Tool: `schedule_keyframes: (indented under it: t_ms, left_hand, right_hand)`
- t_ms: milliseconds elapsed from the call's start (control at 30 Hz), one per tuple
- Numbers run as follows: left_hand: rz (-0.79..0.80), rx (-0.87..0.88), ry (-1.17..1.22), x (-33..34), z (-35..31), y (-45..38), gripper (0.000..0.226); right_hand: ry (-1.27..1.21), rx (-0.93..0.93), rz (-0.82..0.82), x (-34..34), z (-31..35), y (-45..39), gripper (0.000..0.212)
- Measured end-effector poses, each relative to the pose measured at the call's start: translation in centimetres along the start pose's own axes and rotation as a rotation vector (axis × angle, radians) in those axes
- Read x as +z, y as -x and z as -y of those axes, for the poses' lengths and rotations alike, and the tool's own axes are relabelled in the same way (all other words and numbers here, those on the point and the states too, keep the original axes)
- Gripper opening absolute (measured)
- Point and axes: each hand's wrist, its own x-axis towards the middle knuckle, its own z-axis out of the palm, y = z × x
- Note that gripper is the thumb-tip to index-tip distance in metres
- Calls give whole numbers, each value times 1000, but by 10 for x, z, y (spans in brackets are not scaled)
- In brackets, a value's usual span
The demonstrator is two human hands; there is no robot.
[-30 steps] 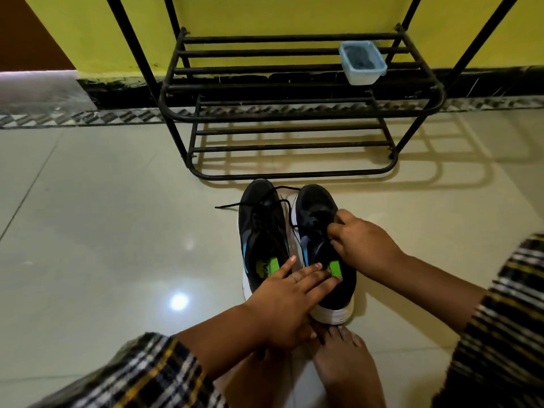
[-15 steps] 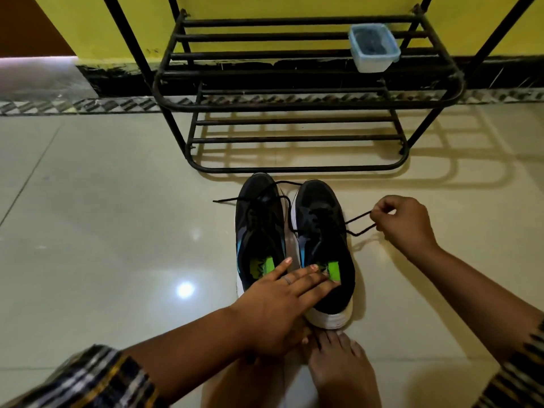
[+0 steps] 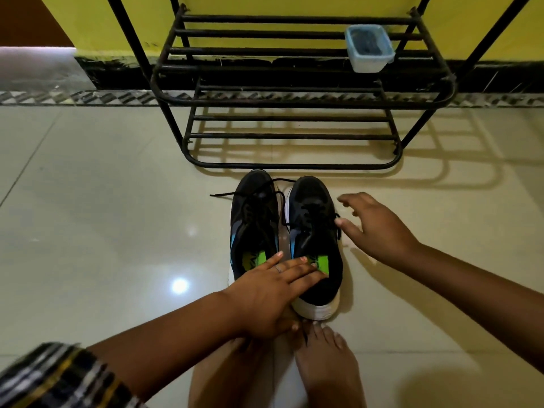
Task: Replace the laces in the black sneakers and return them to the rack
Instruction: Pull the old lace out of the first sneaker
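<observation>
Two black lace-up sneakers with white soles are stood side by side on the glossy cream tiled floor (image 3: 97, 231), toes pointed at the black metal shoe rack (image 3: 294, 103) and just short of its lowest front bar. The left sneaker (image 3: 253, 219) is laced, with a loose black lace (image 3: 232, 195) trailed off to the left across the tile and another loop arched over toward its neighbour. The right sneaker (image 3: 312, 231) carries lacing over its tongue, and a short lace end is seen at its right edge. Green patches are visible on the insoles of both shoes.

The left hand (image 3: 270, 293) is laid flat over the heel openings of both shoes, fingers straight and spread, nothing gripped; a thin ring is worn on one finger. The right hand (image 3: 374, 225) is held just beside the right sneaker with fingers extended and loosely parted, nothing held; its thumb tip is close to the lace end at the shoe's side, though contact cannot be judged.

A bare foot (image 3: 326, 363) is placed directly behind the heels of the shoes. A checked sleeve (image 3: 59, 381) is blurred at the lower left corner.

A small translucent blue-rimmed plastic container (image 3: 369, 48) with dark contents is set on the right of the rack's upper visible shelf. Behind the rack, a yellow wall (image 3: 265, 4) with a black skirting is seen.
</observation>
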Motion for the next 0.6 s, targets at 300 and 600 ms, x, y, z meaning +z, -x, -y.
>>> schedule_keyframes:
  t_ms: [300, 600]
  left_hand:
    - [13, -69, -47, 0, -10, 2, 85]
    - [31, -97, -82, 4, -13, 2, 88]
  right_hand:
    - [78, -100, 148, 15, 25, 24, 51]
    - [27, 57, 12, 20, 33, 25, 6]
